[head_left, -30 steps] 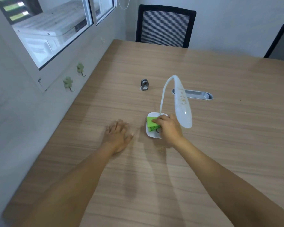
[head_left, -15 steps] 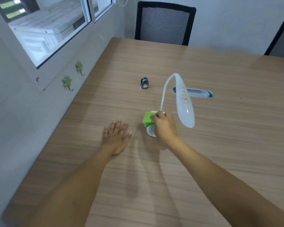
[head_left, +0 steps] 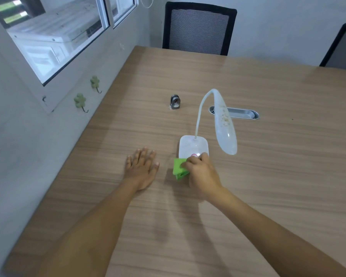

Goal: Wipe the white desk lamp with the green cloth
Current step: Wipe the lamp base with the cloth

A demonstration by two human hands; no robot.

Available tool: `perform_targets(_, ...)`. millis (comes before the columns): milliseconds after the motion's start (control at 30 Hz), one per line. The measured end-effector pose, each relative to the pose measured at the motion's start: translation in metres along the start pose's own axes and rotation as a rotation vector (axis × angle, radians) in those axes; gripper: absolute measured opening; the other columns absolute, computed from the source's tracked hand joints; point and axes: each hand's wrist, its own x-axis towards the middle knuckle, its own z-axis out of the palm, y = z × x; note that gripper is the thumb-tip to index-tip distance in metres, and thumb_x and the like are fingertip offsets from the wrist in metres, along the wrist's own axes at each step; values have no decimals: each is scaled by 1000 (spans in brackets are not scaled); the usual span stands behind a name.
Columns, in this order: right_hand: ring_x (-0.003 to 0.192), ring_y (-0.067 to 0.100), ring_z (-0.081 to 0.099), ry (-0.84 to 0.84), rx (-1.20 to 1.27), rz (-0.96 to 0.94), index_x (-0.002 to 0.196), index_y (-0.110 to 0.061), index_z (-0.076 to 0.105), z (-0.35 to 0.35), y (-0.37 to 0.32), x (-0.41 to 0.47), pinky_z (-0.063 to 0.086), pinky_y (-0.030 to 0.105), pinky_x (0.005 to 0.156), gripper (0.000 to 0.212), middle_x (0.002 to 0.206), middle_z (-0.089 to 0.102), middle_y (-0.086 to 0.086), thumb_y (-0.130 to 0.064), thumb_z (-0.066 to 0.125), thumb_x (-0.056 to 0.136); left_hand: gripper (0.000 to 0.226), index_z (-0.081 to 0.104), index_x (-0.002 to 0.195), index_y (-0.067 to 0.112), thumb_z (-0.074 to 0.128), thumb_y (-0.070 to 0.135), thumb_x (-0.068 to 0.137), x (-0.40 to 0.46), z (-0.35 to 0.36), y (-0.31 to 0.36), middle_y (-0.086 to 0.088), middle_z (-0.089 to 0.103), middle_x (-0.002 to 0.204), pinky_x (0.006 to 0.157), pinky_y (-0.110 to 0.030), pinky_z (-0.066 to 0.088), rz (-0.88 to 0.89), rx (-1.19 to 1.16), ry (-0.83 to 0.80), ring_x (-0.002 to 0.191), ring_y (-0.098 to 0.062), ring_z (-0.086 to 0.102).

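Observation:
The white desk lamp (head_left: 193, 145) stands mid-table on a flat rounded base, its thin neck arching up and its long head (head_left: 225, 126), speckled with brownish spots, hanging to the right. My right hand (head_left: 201, 171) grips the folded green cloth (head_left: 179, 168) at the base's near edge, half on the table. The hand covers the base's near right corner beside a small round button. My left hand (head_left: 141, 168) lies flat on the table left of the lamp, fingers spread, holding nothing.
A small grey metal clip (head_left: 175, 102) sits beyond the lamp. A silver cable slot (head_left: 242, 113) is set into the wooden table (head_left: 278, 156) behind the lamp head. Two black chairs (head_left: 198, 27) stand at the far side. The wall with green hooks (head_left: 80, 100) runs along the left.
My right hand has drawn the green cloth from the far part of the lamp base toward me to its near edge, uncovering most of the base. The left hand has stayed flat.

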Motion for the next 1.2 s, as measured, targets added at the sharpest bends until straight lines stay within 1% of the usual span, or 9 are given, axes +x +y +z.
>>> perform_targets(100,80,26,64,0,193,284,99,-12,71,-3,23,19,54,12,61,33,92,70,1,-19,68,66,60,-2,149,37,15,55,94,0,1,0,6,-11,161,119,-46,-10,0,6,-2,147,-16,-15)
perform_targets(200,75,5,59,-9,272,578,111,-11,61,5,36,28,34,-10,45,43,91,61,-8,-39,52,80,62,-3,148,37,16,57,93,-1,0,0,6,-12,161,118,-46,-10,-2,19,-2,147,-17,-16)
perform_targets(267,93,16,60,-90,268,471,115,-13,62,2,31,26,38,-9,61,38,102,62,-5,-29,53,82,63,-3,148,37,18,58,93,-1,-1,1,6,-12,161,119,-46,-9,-2,26,-2,147,-17,-15)
perform_targets(367,81,35,60,-99,101,158,96,-16,76,2,17,5,57,34,71,39,90,70,6,-2,72,60,63,-1,149,37,19,58,93,-1,-1,0,5,-10,161,119,-46,-8,4,26,7,147,-18,-14)
perform_targets(533,59,29,59,-18,110,-128,75,-21,78,-1,6,-20,53,28,48,39,68,71,-2,0,76,42,64,-2,148,37,18,60,92,1,1,-1,5,-11,161,119,-47,-10,6,22,5,147,-17,-16)
perform_targets(667,81,5,59,3,250,175,105,-18,71,-6,35,9,54,18,70,38,101,70,3,-25,61,68,64,-2,149,37,18,59,93,-1,0,0,5,-12,161,119,-46,-9,5,28,-2,147,-18,-16)
perform_targets(767,69,-18,36,-67,254,337,123,-23,56,12,64,20,28,2,56,69,122,58,-3,-53,31,67,64,-3,149,37,17,59,92,-1,-1,1,5,-12,161,119,-47,-9,0,37,-13,147,-18,-16)
perform_targets(933,110,31,46,-155,144,182,120,-21,64,-2,34,-4,47,32,86,42,116,55,10,-8,54,80,66,-3,149,36,18,61,92,2,-8,2,4,-13,160,119,-48,-7,-6,62,-73,147,-18,-16)
perform_targets(1200,100,36,57,-95,344,229,115,-13,62,-30,37,-21,51,39,79,42,103,65,14,1,61,75,83,9,150,29,49,57,84,-6,-33,21,-2,1,161,121,-45,3,106,94,-2,148,-22,-3)
